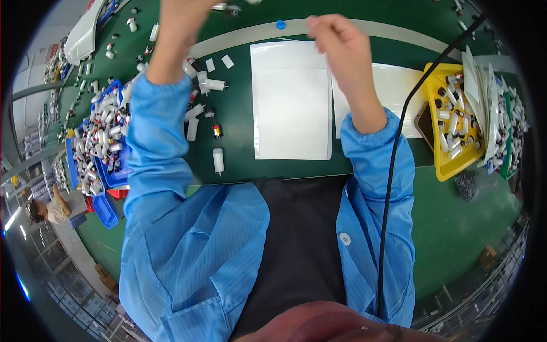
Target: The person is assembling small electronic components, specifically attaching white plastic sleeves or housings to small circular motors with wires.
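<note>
My left hand (183,23) reaches to the far edge of the view, where its fingers are cut off. Just right of it lie a few white and clear parts (228,8), partly cropped. Above the white sheets, my right hand (341,41) is closed, thumb and fingertips drawn together. Whatever is in that pinch, if anything, is too small to make out. A small blue knob-like piece (281,24) rests on the pale strip between my hands. Loose white cylindrical parts (214,84) with thin pins lie below my left hand, beside a red-and-yellow banded part (216,131).
White sheets in a clear sleeve (292,114) lie on the green table. Blue bins (117,178) heaped with white parts stand at left, a yellow bin (453,165) at right. A black cable (393,165) hangs across the right side. Another person (57,211) is far left.
</note>
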A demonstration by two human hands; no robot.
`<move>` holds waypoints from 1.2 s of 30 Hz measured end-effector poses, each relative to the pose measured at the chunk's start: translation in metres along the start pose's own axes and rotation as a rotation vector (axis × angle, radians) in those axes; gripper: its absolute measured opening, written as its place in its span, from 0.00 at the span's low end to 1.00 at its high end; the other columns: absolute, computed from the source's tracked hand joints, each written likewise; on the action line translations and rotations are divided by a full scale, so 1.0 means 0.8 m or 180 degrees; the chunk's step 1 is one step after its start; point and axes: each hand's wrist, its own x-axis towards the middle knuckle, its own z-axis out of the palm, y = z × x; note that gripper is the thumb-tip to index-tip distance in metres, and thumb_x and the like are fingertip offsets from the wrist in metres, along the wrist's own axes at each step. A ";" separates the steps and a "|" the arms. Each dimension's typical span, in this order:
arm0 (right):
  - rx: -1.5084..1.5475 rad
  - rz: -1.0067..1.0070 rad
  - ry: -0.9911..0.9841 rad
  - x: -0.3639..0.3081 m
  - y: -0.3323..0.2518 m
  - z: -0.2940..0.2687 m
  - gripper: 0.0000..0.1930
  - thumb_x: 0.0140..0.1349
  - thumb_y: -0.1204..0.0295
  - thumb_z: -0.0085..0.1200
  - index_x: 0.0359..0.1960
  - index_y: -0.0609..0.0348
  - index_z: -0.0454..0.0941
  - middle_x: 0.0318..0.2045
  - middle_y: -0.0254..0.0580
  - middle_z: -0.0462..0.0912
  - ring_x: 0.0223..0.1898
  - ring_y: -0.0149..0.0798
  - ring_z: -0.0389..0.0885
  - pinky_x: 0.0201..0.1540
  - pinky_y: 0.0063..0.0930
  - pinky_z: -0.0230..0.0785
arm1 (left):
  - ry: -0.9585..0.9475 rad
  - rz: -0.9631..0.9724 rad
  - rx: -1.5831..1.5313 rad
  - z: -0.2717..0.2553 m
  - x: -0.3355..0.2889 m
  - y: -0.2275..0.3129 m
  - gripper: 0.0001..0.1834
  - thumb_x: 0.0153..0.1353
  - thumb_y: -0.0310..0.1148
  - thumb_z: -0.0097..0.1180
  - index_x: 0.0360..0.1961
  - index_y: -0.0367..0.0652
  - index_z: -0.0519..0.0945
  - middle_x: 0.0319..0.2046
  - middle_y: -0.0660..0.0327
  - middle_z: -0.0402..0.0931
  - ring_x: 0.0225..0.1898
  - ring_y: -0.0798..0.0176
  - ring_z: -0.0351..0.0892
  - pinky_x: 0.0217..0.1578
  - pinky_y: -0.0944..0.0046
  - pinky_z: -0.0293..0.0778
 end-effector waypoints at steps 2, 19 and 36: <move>-0.1118 -0.0188 -0.0667 -0.020 -0.001 0.030 0.07 0.65 0.71 0.58 0.41 0.60 0.84 0.32 0.37 0.83 0.30 0.32 0.78 0.36 0.22 0.70 | 0.0292 0.0053 0.1582 -0.062 0.029 -0.013 0.15 0.63 0.24 0.59 0.50 0.33 0.75 0.37 0.57 0.83 0.36 0.66 0.82 0.37 0.70 0.77; -0.3733 -0.0703 -0.1456 -0.061 0.003 0.088 0.18 0.43 0.71 0.64 0.37 0.62 0.74 0.37 0.48 0.74 0.39 0.46 0.76 0.40 0.38 0.70 | -0.1108 0.0839 0.3342 0.017 0.120 -0.079 0.26 0.62 0.43 0.61 0.61 0.46 0.76 0.54 0.51 0.79 0.50 0.49 0.81 0.52 0.57 0.75; -0.3823 -0.0774 -0.1132 -0.072 0.009 0.091 0.08 0.52 0.74 0.55 0.35 0.58 0.76 0.35 0.42 0.75 0.35 0.44 0.77 0.34 0.39 0.73 | 0.0781 0.0250 0.2890 0.153 0.279 -0.186 0.23 0.63 0.51 0.57 0.51 0.46 0.80 0.55 0.51 0.75 0.53 0.44 0.78 0.52 0.47 0.75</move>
